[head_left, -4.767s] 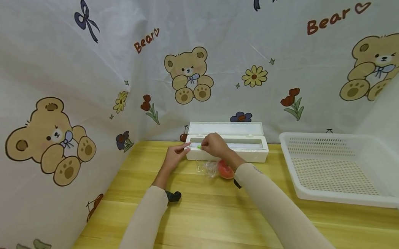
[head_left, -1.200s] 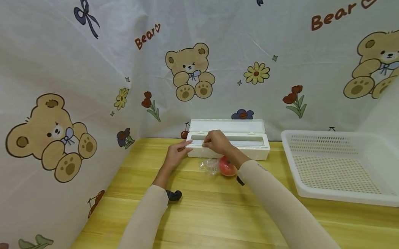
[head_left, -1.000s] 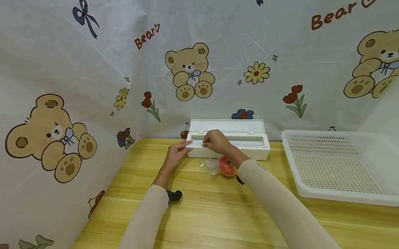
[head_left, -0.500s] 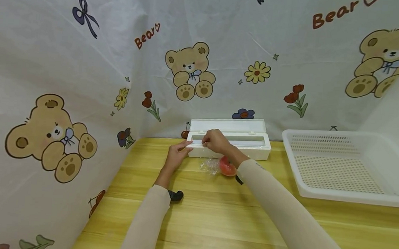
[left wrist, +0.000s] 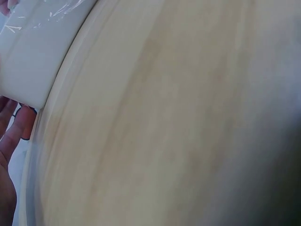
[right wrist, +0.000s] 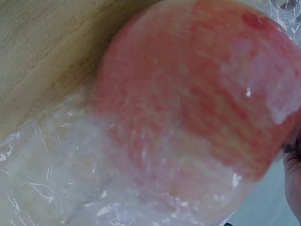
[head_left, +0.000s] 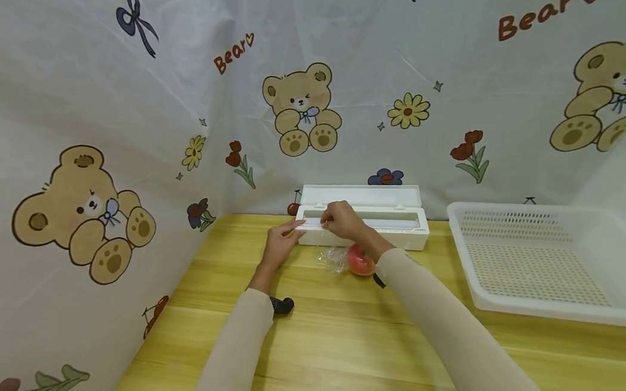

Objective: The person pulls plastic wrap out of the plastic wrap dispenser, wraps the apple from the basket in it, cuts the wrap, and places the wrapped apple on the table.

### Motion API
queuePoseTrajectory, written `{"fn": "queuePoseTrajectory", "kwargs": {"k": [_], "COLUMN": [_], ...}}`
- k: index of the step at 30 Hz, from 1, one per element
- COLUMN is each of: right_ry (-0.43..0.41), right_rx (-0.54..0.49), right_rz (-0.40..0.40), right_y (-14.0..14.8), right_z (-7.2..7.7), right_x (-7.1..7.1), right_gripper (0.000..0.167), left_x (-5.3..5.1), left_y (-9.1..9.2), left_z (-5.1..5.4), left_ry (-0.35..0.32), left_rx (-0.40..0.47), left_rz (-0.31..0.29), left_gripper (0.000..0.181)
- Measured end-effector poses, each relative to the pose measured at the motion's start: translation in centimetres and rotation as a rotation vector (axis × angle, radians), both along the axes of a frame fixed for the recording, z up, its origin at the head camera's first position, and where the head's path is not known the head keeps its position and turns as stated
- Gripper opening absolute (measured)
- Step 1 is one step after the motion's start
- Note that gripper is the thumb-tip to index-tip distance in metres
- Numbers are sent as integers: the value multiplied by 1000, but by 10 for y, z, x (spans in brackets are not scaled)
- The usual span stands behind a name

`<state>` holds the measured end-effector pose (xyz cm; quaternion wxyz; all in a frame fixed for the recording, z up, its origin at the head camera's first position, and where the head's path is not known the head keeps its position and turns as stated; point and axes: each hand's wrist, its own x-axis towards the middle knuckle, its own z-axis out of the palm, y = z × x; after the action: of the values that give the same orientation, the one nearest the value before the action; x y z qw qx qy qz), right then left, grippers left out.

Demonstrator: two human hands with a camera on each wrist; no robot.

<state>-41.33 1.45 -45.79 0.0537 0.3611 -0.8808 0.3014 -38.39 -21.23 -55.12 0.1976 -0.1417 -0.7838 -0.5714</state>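
A long white box (head_left: 396, 240) stands at the back of the table, its lid (head_left: 364, 194) raised and a white roll (head_left: 392, 224) lying in its slot. The left hand (head_left: 279, 243) grips the box's left end between thumb and fingers. Over the slot's left part, the right hand (head_left: 342, 220) has its fingers curled and pinched together at the front edge; what they pinch is too small to tell. A red apple (head_left: 360, 260) sits in front of the box below the right wrist, with crumpled clear film (head_left: 333, 258) on its left. In the right wrist view the film partly covers the apple (right wrist: 188, 84).
At the right stands a white perforated basket (head_left: 505, 304). A bear-printed cloth (head_left: 354, 48) rises behind and to the left of the wooden table (head_left: 335, 352). A dark object (head_left: 283, 305), seemingly the wrist camera, shows by the left wrist.
The green piece seen at the right fingertips in the oldest frame no longer shows. Lately both hands keep nearly the same places on the box, while the head view has shifted slightly.
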Motion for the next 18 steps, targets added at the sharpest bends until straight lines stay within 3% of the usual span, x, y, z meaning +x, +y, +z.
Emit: {"fn": "queuePoseTrajectory", "kwargs": {"k": [6,18], "right_ry": [5,88], "right_rx": [-11,-64], "right_rz": [18,42], "right_y": [4,15], "right_z": [-1,-7], "right_x": [1,-1], "right_gripper": [7,9], "left_x": [0,6], "left_y": [3,6], "left_z": [-2,4], "left_ry": [21,3], "left_rx": [16,-21], "left_rz": [0,16], "left_gripper": [26,27]}}
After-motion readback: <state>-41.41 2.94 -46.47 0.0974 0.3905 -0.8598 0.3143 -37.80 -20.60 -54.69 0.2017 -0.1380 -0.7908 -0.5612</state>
